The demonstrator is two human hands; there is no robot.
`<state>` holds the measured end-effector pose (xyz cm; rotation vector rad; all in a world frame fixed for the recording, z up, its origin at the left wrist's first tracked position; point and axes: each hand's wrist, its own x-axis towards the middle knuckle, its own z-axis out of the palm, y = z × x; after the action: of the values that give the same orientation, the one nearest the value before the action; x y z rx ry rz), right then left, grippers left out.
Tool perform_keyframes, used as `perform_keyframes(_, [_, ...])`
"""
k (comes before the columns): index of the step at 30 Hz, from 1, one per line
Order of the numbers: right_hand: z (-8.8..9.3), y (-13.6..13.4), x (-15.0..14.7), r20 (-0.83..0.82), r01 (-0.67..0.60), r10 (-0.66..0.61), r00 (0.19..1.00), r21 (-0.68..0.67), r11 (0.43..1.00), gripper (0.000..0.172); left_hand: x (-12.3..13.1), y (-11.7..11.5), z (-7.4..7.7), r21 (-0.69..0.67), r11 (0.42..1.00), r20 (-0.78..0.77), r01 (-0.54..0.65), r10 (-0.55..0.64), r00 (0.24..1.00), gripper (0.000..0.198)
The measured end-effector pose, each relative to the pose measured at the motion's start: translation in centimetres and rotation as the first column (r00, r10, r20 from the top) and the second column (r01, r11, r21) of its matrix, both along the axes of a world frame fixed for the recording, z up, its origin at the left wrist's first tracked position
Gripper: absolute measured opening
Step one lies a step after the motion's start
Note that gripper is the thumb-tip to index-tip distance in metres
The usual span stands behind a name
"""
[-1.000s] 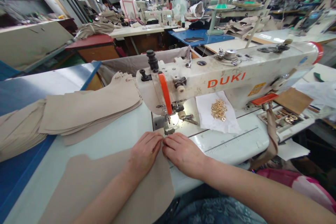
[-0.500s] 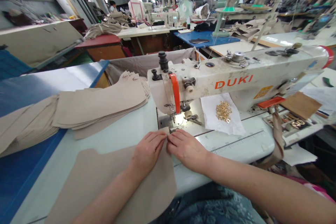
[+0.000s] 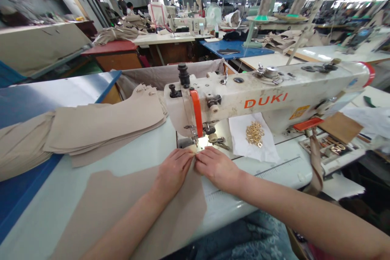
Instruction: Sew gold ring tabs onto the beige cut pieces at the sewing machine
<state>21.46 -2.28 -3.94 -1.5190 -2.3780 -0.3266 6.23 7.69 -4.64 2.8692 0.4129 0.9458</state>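
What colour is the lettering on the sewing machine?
Orange DUKI lettering on the white sewing machine, head view.

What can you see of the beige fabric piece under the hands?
The beige fabric piece is a single flat cut panel, matte and woven-looking, with a curved, irregular outline. It lies spread on the pale table, its near edge running out of view. Its far corner points at the needle area of the sewing machine. The left hand and right hand touch that corner, fingertips meeting at its edge; the left forearm lies across it.
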Motion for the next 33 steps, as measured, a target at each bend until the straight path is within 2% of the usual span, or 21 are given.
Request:
perform_keyframes(8, [-0.1, 1.1, 1.6, -0.005, 0.062, -0.062, 0.998, -0.005, 0.998, 0.008, 2.1, 1.6, 0.0, 0.004, 1.0, 0.005, 0.012, -0.012, 1.0, 0.028])
perform_keyframes(14, [-0.3, 1.4, 1.7, -0.036, 0.079, -0.08, 0.996, -0.04, 0.996, 0.01, 2.2, 1.9, 0.0, 0.013, 0.999, 0.032, -0.032, 0.032, 0.999, 0.031])
perform_keyframes(22, [-0.1, 1.7, 1.7, -0.063, 0.084, -0.09, 0.994, -0.093, 0.992, 0.011, 2.2, 2.2, 0.0, -0.043, 0.998, -0.004, -0.05, 0.05, 0.999, 0.031])
perform_keyframes(33, [-0.2, 1.6, 1.5, -0.058, 0.107, -0.111, 0.992, -0.079, 0.991, 0.01, 2.2, 2.5, -0.2, -0.074, 0.994, 0.008, -0.077, 0.078, 0.997, 0.031])
